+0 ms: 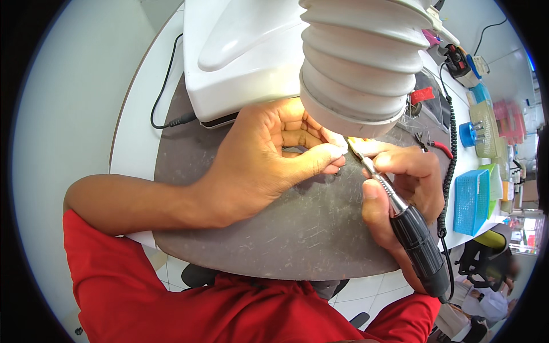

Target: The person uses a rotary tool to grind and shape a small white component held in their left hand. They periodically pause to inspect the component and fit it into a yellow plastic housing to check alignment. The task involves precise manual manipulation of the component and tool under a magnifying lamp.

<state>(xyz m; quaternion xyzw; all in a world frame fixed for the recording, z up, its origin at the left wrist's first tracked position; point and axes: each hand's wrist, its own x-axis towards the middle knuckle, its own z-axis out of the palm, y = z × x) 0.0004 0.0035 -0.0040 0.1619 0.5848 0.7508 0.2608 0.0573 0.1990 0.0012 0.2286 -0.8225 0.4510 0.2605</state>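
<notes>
Under the mouth of a white ribbed suction hose (360, 63), both my hands meet over the grey work mat (257, 251). My left hand (266, 157) is closed in a pinch, thumb against the fingertips. Whatever sits between them is too small and too brightly lit to make out. In my right hand (414, 171) is a rotary handpiece (420, 243) with a black body and a silver neck, gripped like a pen. Its tip points at the pinched fingertips of my left hand; whether it touches anything there cannot be seen.
A white machine (246, 63) stands behind my left hand. The handpiece's black coiled cord (450, 148) runs along the right side. Red-handled pliers (440, 148) lie beyond my right hand. Farther right are a blue basket (472, 203) and a blue bur holder (469, 134). Another person sits at the far lower right.
</notes>
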